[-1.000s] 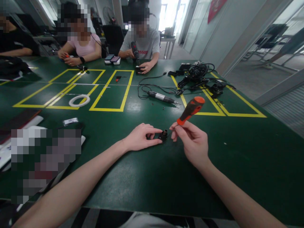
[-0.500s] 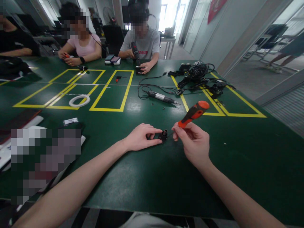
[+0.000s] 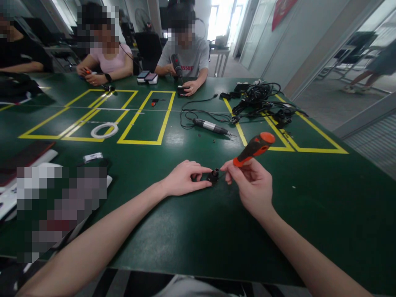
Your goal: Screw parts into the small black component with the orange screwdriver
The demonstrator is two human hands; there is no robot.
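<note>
Thumb and index finger of my left hand (image 3: 187, 177) pinch a small black part with a short tube standing up from it (image 3: 214, 176); the part rests on the green table. In my right hand (image 3: 255, 181) is a screwdriver (image 3: 254, 148) with an orange and black handle, held near the front of the handle. Its handle tilts up and to the right, while the thin shaft points down-left at the black part. Whether the tip touches the part is too small to tell.
Beyond my hands lies a black and silver electric screwdriver (image 3: 212, 126) with its cable. Tangled black cables (image 3: 258, 99) are piled at back right. A white ring (image 3: 104, 130) lies left, above a white-edged object (image 3: 46, 156). Across the table a co-worker (image 3: 185, 57) holds a drill-like tool.
The whole view has shifted very slightly. My right index finger and the screwdriver handle have moved a little; both hands keep their holds.
</note>
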